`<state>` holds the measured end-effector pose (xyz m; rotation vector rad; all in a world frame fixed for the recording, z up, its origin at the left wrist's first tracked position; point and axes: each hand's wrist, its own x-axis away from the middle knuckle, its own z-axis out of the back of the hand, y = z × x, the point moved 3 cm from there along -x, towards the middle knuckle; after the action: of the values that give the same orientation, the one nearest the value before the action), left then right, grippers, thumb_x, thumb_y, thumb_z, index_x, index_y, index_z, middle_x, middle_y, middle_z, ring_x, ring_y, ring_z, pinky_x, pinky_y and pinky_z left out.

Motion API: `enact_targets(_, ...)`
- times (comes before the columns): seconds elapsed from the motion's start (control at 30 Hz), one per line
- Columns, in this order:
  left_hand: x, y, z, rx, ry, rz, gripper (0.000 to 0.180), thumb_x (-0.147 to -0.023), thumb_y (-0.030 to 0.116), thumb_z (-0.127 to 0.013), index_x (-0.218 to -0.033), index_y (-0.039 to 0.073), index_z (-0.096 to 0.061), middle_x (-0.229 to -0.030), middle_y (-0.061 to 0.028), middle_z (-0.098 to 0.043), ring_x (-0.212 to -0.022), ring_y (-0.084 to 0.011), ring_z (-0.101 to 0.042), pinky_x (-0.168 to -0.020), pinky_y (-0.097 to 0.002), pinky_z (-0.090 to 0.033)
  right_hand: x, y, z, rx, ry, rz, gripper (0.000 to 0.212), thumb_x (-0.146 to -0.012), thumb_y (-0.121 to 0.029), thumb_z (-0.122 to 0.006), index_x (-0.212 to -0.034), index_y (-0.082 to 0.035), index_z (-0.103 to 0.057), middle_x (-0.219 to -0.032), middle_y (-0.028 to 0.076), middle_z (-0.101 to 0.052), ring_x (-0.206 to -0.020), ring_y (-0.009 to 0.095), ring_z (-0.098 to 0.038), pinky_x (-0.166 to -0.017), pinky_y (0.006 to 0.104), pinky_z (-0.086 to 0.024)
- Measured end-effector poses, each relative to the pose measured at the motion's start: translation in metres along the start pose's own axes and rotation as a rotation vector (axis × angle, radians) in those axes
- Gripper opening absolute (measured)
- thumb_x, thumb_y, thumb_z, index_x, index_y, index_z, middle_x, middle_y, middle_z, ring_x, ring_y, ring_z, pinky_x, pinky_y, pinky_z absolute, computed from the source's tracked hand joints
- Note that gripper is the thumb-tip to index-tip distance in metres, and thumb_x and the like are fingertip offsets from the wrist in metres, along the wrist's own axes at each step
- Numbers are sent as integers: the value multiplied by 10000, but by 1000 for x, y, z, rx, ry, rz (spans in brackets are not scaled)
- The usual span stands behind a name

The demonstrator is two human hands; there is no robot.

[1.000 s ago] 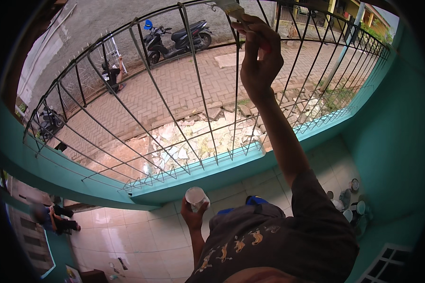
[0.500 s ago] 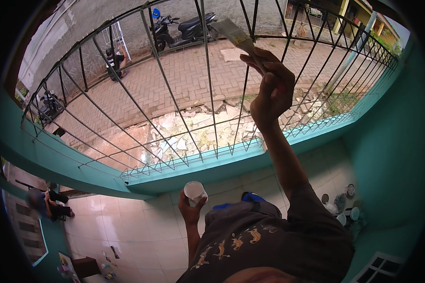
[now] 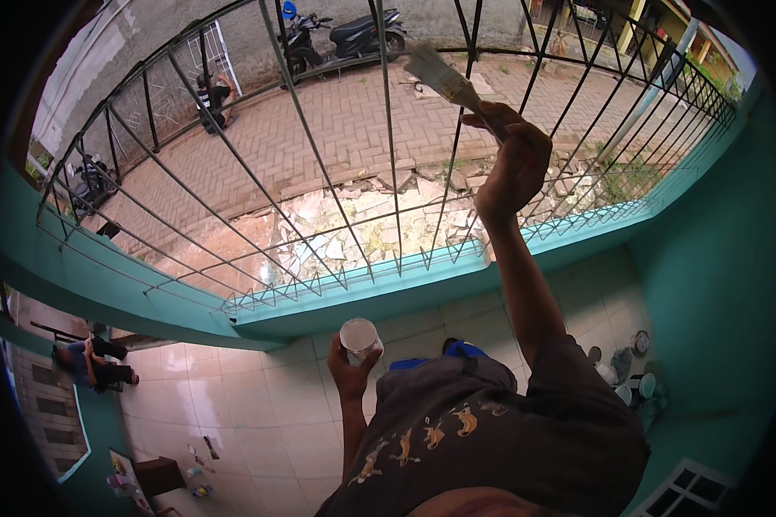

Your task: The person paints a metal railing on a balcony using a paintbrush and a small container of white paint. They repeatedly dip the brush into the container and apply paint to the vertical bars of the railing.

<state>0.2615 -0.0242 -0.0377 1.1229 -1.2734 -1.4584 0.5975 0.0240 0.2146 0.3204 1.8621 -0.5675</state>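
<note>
A flat paintbrush (image 3: 444, 79) is held up in my right hand (image 3: 516, 168), its bristles pointing up and left beside the dark bars of a metal grille (image 3: 391, 164). I cannot tell whether the bristles touch a bar. Low in front of me, my left hand (image 3: 351, 370) wraps round a small white cup (image 3: 359, 336) with its mouth facing up. What the cup holds is hard to make out.
A turquoise ledge (image 3: 362, 291) runs under the grille. Several pots (image 3: 642, 385) stand on the tiles at right. One person (image 3: 90, 362) sits at far left; another (image 3: 215, 103) crouches outside near a parked scooter (image 3: 341, 39). Broken rubble (image 3: 353, 228) lies beyond the ledge.
My right hand and the paintbrush have moved slightly down and to the right. The left hand still holds the cup in about the same place.
</note>
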Motion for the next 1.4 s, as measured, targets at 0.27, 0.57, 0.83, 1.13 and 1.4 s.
enact_targets(0.27,-2,-2,-3,22,-23,22,672,-655,160,-902,-1220,28,-564,-1124,-101,-647,-1090,-228,-615,-956,-374,-472,0,10,2,48,27,-25,164,-1030,-123,-393,-1156,-22,-422,-1169,283,-592,-927,413,-672,-841,497,-561)
enact_targets(0.57,-3,-6,1,16,-11,19,672,-652,152,-900,-1219,32,-560,-1121,-97,-645,-1084,-226,-612,-959,-374,-464,-1,9,8,90,54,37,163,-1036,-144,-400,-1143,-22,-403,-1171,272,-594,-925,399,-676,-833,479,-565)
enact_targets(0.83,-3,-6,-2,39,0,9,670,-649,118,-898,-1219,26,-558,-1131,-95,-642,-1096,-219,-604,-959,-371,-463,-4,-6,5,141,80,88,183,-1036,-150,-409,-1144,-4,-391,-1171,281,-587,-924,398,-679,-829,465,-576)
enact_targets(1.13,-3,-1,-4,31,-9,13,685,-650,117,-897,-1236,23,-554,-1133,-98,-646,-1086,-227,-615,-962,-372,-464,3,-11,7,102,142,68,268,-1042,-241,-442,-1158,-3,-398,-1181,285,-577,-933,394,-682,-835,481,-585)
enact_targets(1.4,-4,-5,-5,42,-13,14,703,-646,141,-906,-1241,18,-552,-1145,-99,-645,-1096,-230,-612,-966,-373,-461,16,-16,11,98,113,33,234,-1038,-203,-444,-1147,2,-418,-1159,280,-589,-901,407,-686,-809,477,-597)
